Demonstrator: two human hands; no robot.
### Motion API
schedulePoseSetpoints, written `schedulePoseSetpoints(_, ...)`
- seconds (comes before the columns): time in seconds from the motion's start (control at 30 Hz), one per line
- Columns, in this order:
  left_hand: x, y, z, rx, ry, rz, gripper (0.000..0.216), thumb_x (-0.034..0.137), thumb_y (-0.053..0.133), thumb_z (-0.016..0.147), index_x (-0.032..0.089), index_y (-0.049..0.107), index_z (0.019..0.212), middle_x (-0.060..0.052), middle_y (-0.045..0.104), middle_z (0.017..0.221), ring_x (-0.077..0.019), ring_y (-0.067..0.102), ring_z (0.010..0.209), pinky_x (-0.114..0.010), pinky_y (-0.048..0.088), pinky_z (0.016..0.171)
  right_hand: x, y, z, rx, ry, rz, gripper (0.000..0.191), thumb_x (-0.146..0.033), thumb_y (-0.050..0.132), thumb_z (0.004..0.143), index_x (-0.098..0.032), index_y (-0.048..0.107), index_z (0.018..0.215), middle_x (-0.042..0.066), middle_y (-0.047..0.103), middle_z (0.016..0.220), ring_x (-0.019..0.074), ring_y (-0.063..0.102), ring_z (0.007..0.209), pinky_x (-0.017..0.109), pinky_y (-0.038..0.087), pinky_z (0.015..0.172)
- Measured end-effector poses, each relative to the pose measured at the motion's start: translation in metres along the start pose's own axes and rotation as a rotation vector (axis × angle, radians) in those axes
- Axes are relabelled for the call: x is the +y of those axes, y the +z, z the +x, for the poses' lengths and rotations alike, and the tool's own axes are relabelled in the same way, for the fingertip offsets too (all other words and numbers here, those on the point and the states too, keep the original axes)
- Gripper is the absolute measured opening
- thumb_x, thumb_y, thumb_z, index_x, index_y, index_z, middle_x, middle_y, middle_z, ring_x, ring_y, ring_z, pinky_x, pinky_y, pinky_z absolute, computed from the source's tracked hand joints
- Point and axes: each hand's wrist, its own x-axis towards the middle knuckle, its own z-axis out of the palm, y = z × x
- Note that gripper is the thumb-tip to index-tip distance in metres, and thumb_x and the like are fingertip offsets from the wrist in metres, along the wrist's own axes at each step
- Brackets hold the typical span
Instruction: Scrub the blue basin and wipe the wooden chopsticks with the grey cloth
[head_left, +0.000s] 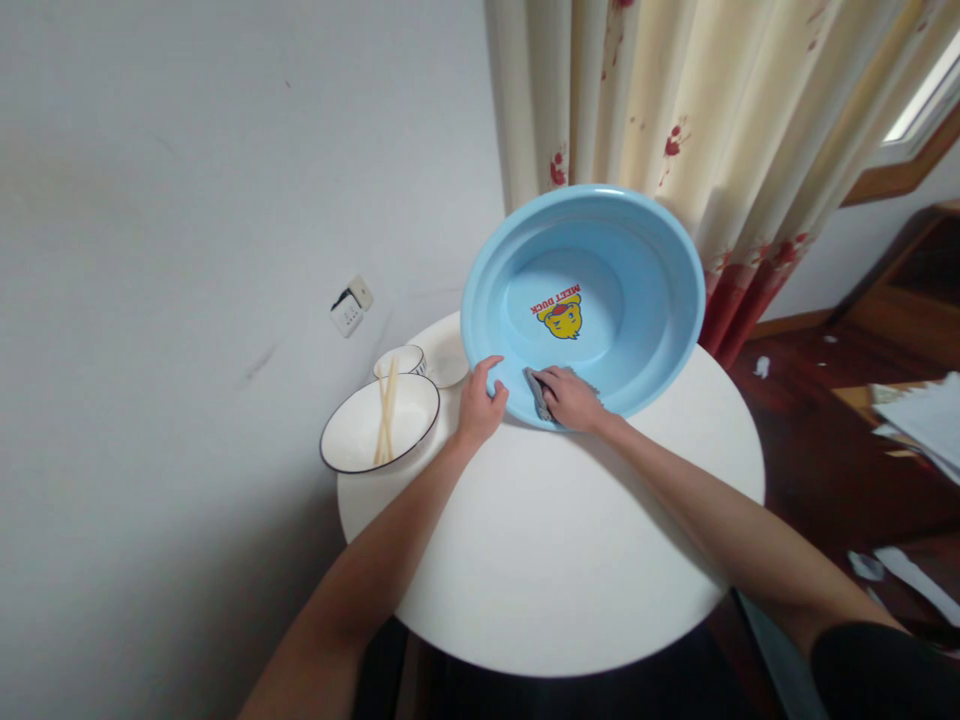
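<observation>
A large light-blue plastic basin (637,270) with a yellow cartoon print on its bottom stands at the far side of a round white table (555,540). My left hand (480,400) grips the basin's near rim, fingers curled over the edge. Just inside that rim, my right hand (571,398) presses a grey cloth (535,388) against the basin's inner wall, fingers closed on the cloth.
At the table's left edge sit a white bowl (360,440) holding wooden chopsticks (386,420), a small cup (405,360) and a white saucer (446,355). A wall with a socket (349,308) is to the left. Curtains (675,100) hang behind; papers lie on the wooden floor at right.
</observation>
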Motion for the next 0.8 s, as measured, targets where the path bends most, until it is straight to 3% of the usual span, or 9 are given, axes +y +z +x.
schedulePoseSetpoints(0.33,-0.001,0.001,0.000,0.019,0.009,-0.011,0.043,0.014,0.051,0.088,0.017,0.058,0.131,-0.012,0.069,0.128,-0.0251,0.067,0.118,-0.042,0.053,0.106,0.004,0.000,0.004,-0.019,0.021,-0.061,0.049,-0.022,0.040,0.103,-0.018,0.054,0.150,0.011,0.064,0.138,0.0244,0.060,0.122,0.033,0.040,0.104)
schedulePoseSetpoints(0.57,-0.001,0.000,-0.001,0.002,-0.021,-0.002,0.045,0.015,0.053,0.088,0.019,0.058,0.133,-0.010,0.070,0.126,-0.0226,0.070,0.103,-0.039,0.056,0.097,0.015,-0.011,-0.003,-0.036,0.304,-0.324,0.039,-0.028,0.042,0.103,-0.017,0.068,0.129,0.018,0.066,0.133,0.0331,0.059,0.124,0.042,0.041,0.103)
schedulePoseSetpoints(0.8,0.000,-0.001,-0.001,0.004,-0.015,0.004,0.045,0.015,0.053,0.088,0.019,0.058,0.133,-0.009,0.071,0.123,-0.0191,0.068,0.089,-0.036,0.057,0.090,0.020,-0.011,-0.005,-0.027,0.305,-0.378,0.038,-0.027,0.041,0.102,-0.016,0.070,0.126,0.020,0.065,0.132,0.0350,0.058,0.124,0.046,0.040,0.104)
